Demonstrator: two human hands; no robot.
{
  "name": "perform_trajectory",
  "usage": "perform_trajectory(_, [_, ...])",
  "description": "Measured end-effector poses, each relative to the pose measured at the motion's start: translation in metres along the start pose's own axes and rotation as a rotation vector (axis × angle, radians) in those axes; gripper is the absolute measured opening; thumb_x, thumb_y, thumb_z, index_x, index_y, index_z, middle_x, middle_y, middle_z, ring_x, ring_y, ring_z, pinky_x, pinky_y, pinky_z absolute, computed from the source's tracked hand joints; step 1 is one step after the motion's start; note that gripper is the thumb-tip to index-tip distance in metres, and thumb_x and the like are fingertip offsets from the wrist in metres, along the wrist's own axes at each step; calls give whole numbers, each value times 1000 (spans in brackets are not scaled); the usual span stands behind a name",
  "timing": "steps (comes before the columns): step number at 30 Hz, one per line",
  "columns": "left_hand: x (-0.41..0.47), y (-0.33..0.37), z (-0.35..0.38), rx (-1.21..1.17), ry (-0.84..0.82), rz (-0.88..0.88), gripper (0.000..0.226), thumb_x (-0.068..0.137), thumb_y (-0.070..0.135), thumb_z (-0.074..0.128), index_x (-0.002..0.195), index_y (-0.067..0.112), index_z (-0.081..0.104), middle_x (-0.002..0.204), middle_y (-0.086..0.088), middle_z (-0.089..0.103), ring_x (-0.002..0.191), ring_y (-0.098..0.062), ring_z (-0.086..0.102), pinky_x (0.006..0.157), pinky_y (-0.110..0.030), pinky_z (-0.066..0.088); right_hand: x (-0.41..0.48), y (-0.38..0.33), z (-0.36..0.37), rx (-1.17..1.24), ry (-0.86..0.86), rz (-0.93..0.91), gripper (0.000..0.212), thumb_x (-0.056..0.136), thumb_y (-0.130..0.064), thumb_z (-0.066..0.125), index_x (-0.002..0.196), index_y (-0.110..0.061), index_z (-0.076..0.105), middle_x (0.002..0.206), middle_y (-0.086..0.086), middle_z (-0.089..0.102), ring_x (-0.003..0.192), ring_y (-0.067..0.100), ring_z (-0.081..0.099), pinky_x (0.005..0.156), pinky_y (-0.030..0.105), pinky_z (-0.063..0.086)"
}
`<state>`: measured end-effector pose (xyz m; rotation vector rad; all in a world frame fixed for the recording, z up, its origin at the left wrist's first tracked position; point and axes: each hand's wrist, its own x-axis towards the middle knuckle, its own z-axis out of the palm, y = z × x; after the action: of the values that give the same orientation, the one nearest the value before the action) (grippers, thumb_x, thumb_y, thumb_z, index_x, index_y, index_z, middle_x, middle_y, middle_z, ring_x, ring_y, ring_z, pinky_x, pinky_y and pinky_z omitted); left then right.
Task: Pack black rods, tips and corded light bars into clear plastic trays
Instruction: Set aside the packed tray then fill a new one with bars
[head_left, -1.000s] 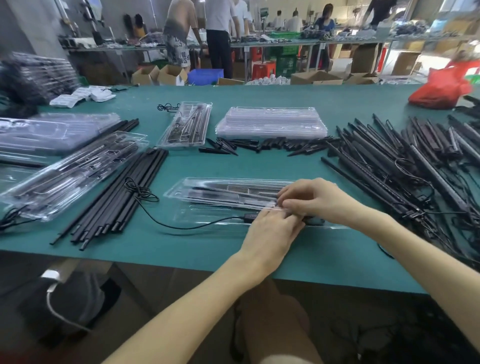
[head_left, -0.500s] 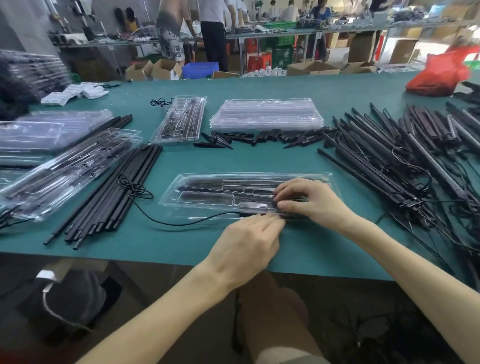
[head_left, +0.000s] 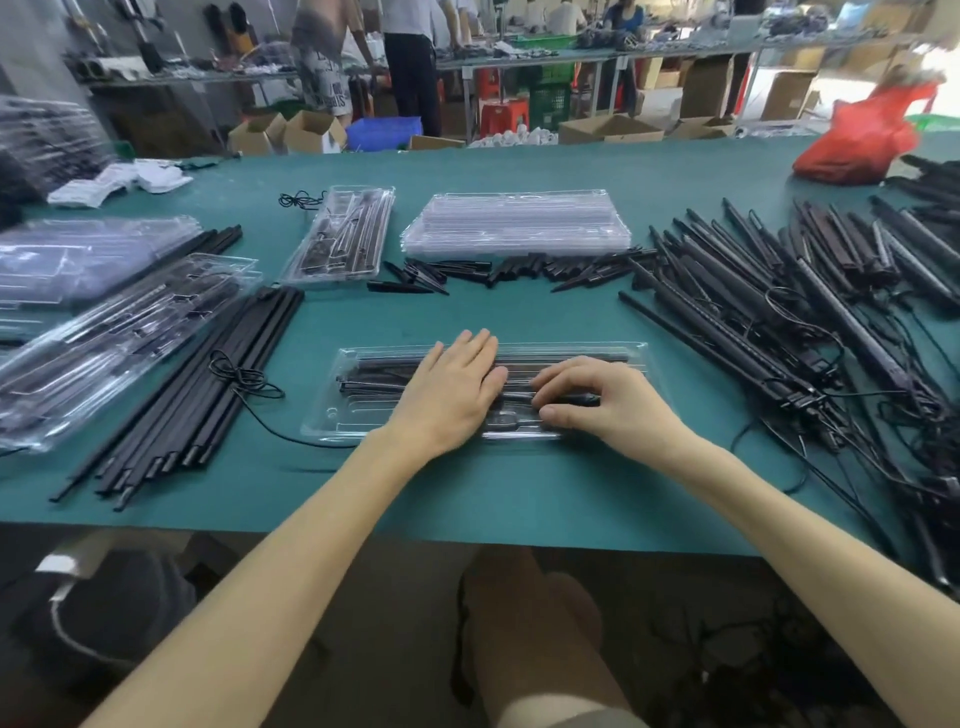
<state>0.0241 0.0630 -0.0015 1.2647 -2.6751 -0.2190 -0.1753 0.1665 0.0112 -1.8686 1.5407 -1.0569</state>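
A clear plastic tray (head_left: 353, 410) lies on the green table in front of me, with black rods in its far slots. My left hand (head_left: 452, 395) lies flat across the tray's middle, fingers straight, pressing on the parts. My right hand (head_left: 592, 400) has curled fingers and pinches a black light bar (head_left: 576, 400) down into the tray. The bar's thin black cord (head_left: 249, 384) runs out to the left, coiled on a row of long black rods (head_left: 197, 395). Black tips (head_left: 467, 273) lie in a row behind the tray.
A heap of corded light bars (head_left: 779, 332) fills the right side. A stack of empty clear trays (head_left: 519, 221) sits at the back, one filled tray (head_left: 343, 234) beside it. Packed trays (head_left: 104, 332) pile up on the left. A red bag (head_left: 857, 145) lies far right. People stand beyond the table.
My left hand moved from the tray's near edge up onto its middle and flattened out. My right hand stayed on the light bar at the tray's right half.
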Motion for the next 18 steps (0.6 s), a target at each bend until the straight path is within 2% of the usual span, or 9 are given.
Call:
perform_trajectory(2, [2, -5, 6, 68, -20, 8, 60, 108, 47, 16, 162, 22, 10, 169, 7, 5, 155, -10, 0, 126, -36, 0, 1, 0, -5, 179, 54, 69, 10, 88, -3, 74, 95, -8, 78, 110, -2, 74, 100, 5, 69, 91, 17, 50])
perform_trajectory(4, [2, -7, 7, 85, -39, 12, 60, 107, 48, 14, 162, 23, 7, 169, 8, 2, 155, -9, -2, 126, -36, -1, 0, 3, -14, 276, 217, 158, 13, 91, -3, 69, 96, -12, 78, 101, -3, 77, 89, 4, 69, 84, 17, 50])
perform_trajectory(6, [2, -8, 7, 91, -52, 13, 60, 107, 47, 14, 162, 23, 6, 169, 8, 0, 155, -9, -3, 126, -36, -1, -3, 13, -26, 158, 414, 244, 16, 92, -7, 67, 99, -18, 76, 97, -4, 76, 87, 6, 68, 85, 20, 51])
perform_trajectory(8, [3, -7, 7, 90, -52, 12, 60, 107, 47, 14, 162, 23, 5, 169, 9, -1, 154, -8, -4, 126, -36, -2, -11, 24, -39, -36, 530, 344, 21, 92, -13, 66, 111, -15, 71, 107, 0, 72, 96, 11, 66, 90, 21, 48])
perform_trajectory(10, [3, -7, 8, 86, -44, 11, 60, 107, 47, 14, 162, 24, 5, 169, 9, -1, 154, -8, -4, 126, -36, -2, -20, 33, -48, -121, 525, 437, 32, 93, -22, 67, 122, -11, 64, 114, 4, 66, 103, 16, 61, 92, 25, 45])
perform_trajectory(12, [4, -8, 9, 79, -36, 10, 60, 107, 47, 14, 162, 24, 6, 169, 9, 0, 154, -8, -3, 126, -36, -2, -28, 34, -50, -140, 435, 498, 33, 95, -32, 65, 121, -11, 64, 107, 3, 68, 97, 17, 63, 86, 29, 46])
perform_trajectory(14, [5, -9, 9, 73, -30, 8, 60, 107, 47, 15, 162, 24, 7, 169, 9, 1, 154, -8, -3, 126, -36, -1, -32, 33, -49, -214, 333, 511, 28, 97, -38, 61, 103, -12, 71, 85, 2, 73, 75, 13, 66, 71, 27, 48])
perform_trajectory(16, [5, -9, 9, 69, -26, 8, 60, 107, 47, 15, 162, 24, 7, 169, 9, 1, 154, -7, -2, 126, -36, -1, -33, 31, -54, -147, 284, 566, 30, 98, -36, 61, 89, -9, 71, 66, 5, 69, 53, 11, 59, 50, 21, 45])
perform_trajectory(18, [5, -8, 9, 66, -16, 7, 60, 107, 48, 15, 162, 24, 8, 169, 10, 2, 154, -7, -2, 126, -36, -1, -33, 28, -61, 42, 220, 652, 31, 98, -29, 64, 87, 0, 69, 69, 14, 65, 49, 15, 53, 40, 20, 39])
